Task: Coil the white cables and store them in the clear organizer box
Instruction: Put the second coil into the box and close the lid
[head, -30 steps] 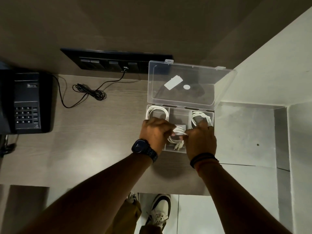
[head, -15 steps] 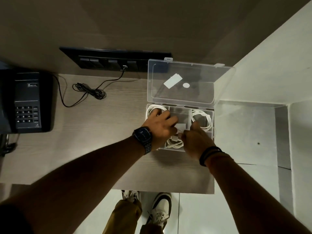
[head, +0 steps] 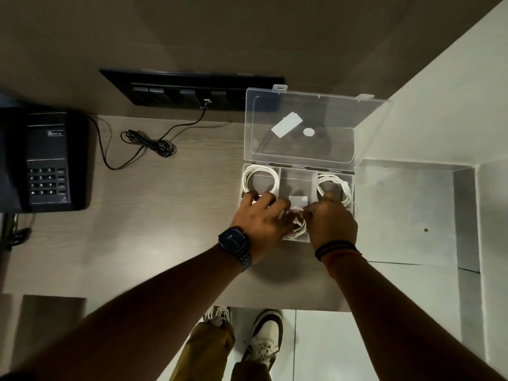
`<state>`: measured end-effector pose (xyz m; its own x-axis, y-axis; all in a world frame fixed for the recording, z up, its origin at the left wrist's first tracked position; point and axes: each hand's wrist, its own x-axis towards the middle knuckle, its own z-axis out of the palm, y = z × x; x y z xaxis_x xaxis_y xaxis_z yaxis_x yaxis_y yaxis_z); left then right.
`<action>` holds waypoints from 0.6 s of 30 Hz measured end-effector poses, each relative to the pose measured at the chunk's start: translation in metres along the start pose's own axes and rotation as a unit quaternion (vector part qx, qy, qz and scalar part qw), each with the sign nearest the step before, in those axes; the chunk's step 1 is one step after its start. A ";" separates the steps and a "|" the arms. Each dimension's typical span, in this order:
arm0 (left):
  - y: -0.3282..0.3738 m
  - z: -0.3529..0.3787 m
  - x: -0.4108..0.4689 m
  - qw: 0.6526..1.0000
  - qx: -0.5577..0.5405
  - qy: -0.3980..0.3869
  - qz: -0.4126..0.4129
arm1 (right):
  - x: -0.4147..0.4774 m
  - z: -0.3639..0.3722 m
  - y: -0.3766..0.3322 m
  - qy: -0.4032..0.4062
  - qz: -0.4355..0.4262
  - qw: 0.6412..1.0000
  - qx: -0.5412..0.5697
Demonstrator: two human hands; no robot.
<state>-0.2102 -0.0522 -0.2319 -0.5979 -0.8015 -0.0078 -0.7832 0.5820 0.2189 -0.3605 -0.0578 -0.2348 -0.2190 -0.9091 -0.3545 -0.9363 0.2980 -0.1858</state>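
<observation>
Clear organizer box [head: 298,167], lid up: white coils [head: 259,178] in outer compartments.

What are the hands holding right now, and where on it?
Both the left hand and right hand pinch a coiled white cable at its upper side, over the organizer box's middle compartment.

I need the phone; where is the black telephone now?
The black telephone sits at the desk's far left edge, left of the tangled black cord.
</observation>
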 end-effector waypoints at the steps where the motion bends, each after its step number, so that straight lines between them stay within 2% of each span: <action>1: 0.002 0.001 -0.002 1.000 0.004 -0.012 -0.001 | -0.002 0.001 0.000 0.004 -0.006 1.000 -0.010; 3: 0.006 0.003 -0.001 0.999 0.007 -0.045 -0.020 | -0.004 0.004 0.001 0.015 -0.010 1.000 0.012; 7: 0.012 0.004 0.008 0.992 0.025 -0.107 -0.059 | -0.006 0.004 0.000 0.041 0.035 0.988 0.142; 12: 0.014 0.007 0.011 0.988 0.058 -0.134 -0.055 | -0.006 0.006 0.005 0.003 0.040 0.988 0.152; 15: 0.015 0.006 0.009 0.988 0.050 -0.138 -0.054 | -0.003 0.005 0.007 -0.007 0.044 0.994 0.098; 18: 0.014 0.004 0.007 0.991 0.026 -0.118 -0.053 | -0.008 0.004 0.010 0.010 -0.046 0.999 -0.024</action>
<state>-0.2261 -0.0495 -0.2330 -0.5300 -0.8080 -0.2573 -0.8480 0.5073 0.1536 -0.3673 -0.0466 -0.2379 -0.1358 -0.9376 -0.3202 -0.9649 0.1985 -0.1721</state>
